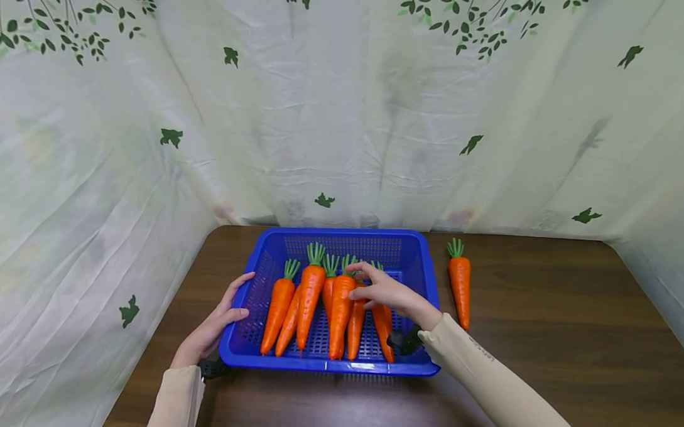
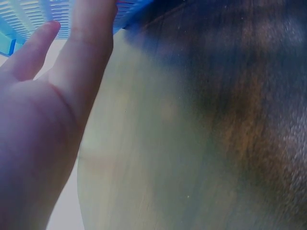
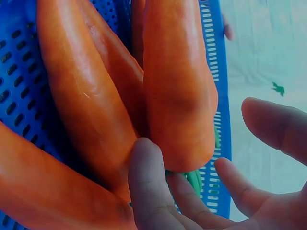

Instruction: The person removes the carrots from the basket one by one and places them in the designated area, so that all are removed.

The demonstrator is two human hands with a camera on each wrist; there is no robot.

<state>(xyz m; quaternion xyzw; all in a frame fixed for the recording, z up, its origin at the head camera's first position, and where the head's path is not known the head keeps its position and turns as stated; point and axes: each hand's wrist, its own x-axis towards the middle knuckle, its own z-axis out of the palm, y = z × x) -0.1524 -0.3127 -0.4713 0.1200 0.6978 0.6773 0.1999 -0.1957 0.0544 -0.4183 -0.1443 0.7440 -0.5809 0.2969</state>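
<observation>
A blue plastic basket point(image 1: 302, 364) with perforated walls holds several orange carrots with green tops. Against its left side rests my left hand point(image 1: 212, 325), fingers spread and fairly straight. My right hand point(image 1: 387, 293) reaches over the carrots, right by the thick upper end of a middle carrot point(image 1: 341, 308). In the right wrist view its fingers point(image 3: 146, 167) are spread around the broad end of a carrot point(image 3: 177, 86) without closing on it. The left wrist view shows the left hand point(image 2: 72, 81) up against the basket wall point(image 2: 29, 14).
A single carrot point(image 1: 460, 285) lies on the brown wooden table point(image 1: 549, 319), right of the basket. Behind the table hangs a pale curtain point(image 1: 344, 113) printed with leaves and birds; it also runs along both sides.
</observation>
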